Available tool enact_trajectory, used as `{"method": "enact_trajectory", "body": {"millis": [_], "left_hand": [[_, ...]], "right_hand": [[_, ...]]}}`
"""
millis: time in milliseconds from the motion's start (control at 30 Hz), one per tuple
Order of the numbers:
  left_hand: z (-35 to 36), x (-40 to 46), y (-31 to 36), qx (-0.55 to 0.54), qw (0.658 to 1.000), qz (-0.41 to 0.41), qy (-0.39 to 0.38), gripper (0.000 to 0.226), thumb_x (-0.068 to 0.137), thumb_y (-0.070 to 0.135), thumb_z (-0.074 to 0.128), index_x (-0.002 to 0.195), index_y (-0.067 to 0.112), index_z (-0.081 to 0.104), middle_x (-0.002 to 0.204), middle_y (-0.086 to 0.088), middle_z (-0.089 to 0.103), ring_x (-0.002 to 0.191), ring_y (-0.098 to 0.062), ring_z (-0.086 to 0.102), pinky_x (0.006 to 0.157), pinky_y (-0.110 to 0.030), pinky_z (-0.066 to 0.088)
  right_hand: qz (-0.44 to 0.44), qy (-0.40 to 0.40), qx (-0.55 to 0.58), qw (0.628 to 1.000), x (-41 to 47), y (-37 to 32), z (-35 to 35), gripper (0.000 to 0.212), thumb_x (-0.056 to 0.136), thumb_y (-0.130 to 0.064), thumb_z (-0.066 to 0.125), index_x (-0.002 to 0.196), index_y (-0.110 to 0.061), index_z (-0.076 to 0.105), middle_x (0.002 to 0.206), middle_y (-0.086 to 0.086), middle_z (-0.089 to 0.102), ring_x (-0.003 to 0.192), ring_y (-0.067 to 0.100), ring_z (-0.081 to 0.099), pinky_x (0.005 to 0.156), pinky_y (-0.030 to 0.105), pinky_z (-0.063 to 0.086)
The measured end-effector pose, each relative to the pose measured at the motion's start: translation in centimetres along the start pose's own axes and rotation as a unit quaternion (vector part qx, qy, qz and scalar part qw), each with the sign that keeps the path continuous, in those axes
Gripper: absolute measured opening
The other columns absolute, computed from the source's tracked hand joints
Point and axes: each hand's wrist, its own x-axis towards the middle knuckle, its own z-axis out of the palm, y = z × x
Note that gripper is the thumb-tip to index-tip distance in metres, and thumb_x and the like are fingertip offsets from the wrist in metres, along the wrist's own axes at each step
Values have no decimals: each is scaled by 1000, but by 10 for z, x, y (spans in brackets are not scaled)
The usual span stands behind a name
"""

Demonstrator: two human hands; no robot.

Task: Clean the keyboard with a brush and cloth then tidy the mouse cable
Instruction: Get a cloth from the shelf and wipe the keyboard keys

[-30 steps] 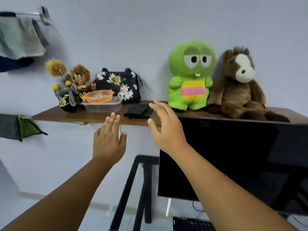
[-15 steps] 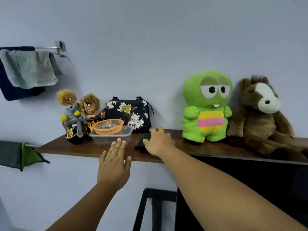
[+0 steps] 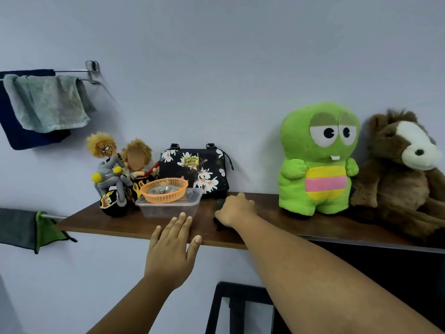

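Cloth (image 3: 219,227), dark, folded, lies on wooden shelf (image 3: 101,221) between clear plastic tub (image 3: 168,208) and green plush (image 3: 317,160); mostly hidden under right hand (image 3: 237,209). Right hand grip: fingers curled down onto cloth, clutching it. Left hand (image 3: 172,249) flat, fingers straight, tips at shelf front edge, holding nothing. Orange basket (image 3: 165,189) sits in tub. Floral bag (image 3: 195,172) behind, against wall.
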Motion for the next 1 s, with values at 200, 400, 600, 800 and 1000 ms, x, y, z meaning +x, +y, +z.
{"method": "enact_trajectory", "body": {"millis": [200,400,600,800,1000], "left_hand": [[-2,1,-1,-5,1000,6,-3,90,79,69,-20,154,32,15,161,11,9,149,-8,5,118,-35,-1],[-12,-4,13,-39,999,6,32,75,89,60,-4,154,29,19,161,8,13,149,-10,6,117,-34,-1],[-24,-24,52,-84,992,28,85,62,96,54,17,152,29,26,159,9,21,147,-5,9,117,-33,3],[-25,-69,102,-139,981,45,127,54,96,43,32,146,24,37,156,5,31,145,-12,24,114,-36,16],[-7,-135,155,-183,973,51,134,45,93,33,42,135,19,49,142,1,48,130,-19,44,102,-35,27]], "right_hand": [[-49,43,3,998,0,1,0,29,92,-22,58,119,-11,59,126,12,45,112,33,51,87,38,51],[-132,179,74,972,-25,6,-19,34,92,-18,55,125,-10,55,128,9,44,116,30,45,98,36,44],[-207,325,164,908,-78,38,-45,42,79,-9,58,120,-7,62,129,10,50,110,32,50,98,39,44],[-246,379,229,862,-146,108,-57,47,77,-10,63,124,-8,62,130,7,51,122,24,49,107,35,39],[-239,350,231,876,-215,196,-26,51,81,-11,63,132,-13,59,136,3,47,125,20,47,107,28,36]]}}
